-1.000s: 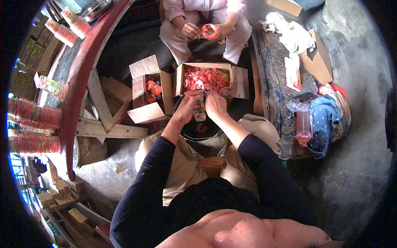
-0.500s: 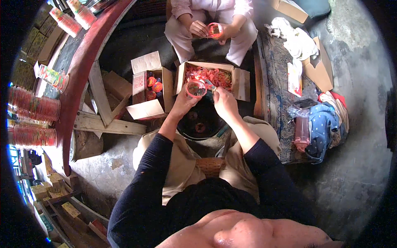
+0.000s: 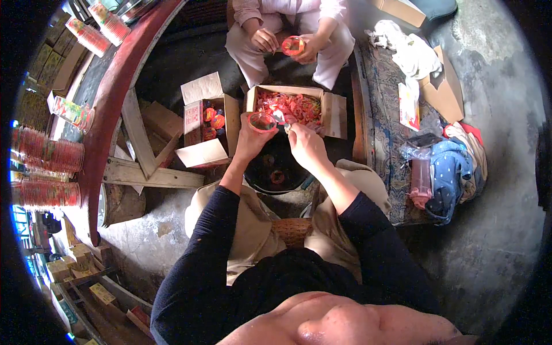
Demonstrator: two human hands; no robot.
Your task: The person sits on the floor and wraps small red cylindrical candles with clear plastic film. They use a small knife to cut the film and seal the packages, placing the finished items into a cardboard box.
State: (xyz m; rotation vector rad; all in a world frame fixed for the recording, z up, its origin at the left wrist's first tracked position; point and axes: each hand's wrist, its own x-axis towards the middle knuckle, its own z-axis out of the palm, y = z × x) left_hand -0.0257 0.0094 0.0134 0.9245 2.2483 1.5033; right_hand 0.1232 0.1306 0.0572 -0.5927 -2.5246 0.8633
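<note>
My left hand [image 3: 250,141] is wrapped round a clear plastic cup [image 3: 265,130] with a red rim. The cup's open top faces up, and its dark contents are too small to make out. Close to its right side, my right hand [image 3: 306,146] pinches a small, slim tool [image 3: 287,127]; its exact kind is not clear. Just beyond both hands, red shredded pieces [image 3: 296,105] fill a cardboard box [image 3: 334,117]. Beneath the hands lies a dark round basin [image 3: 259,183] with a few small items at its bottom.
Opposite me, a co-worker's hands [image 3: 307,50] hold a similar red cup [image 3: 292,45]. An open carton [image 3: 231,123] of red-topped round items stands left. Stacked cups [image 3: 49,148] sit on the red-edged table [image 3: 106,98]. Clothes and a pink bottle [image 3: 421,181] lie on the right-hand bench.
My left hand and the cup have shifted slightly left and down. My right hand has moved a little left and down with the tool. The co-worker's free hand has drawn back from their cup.
</note>
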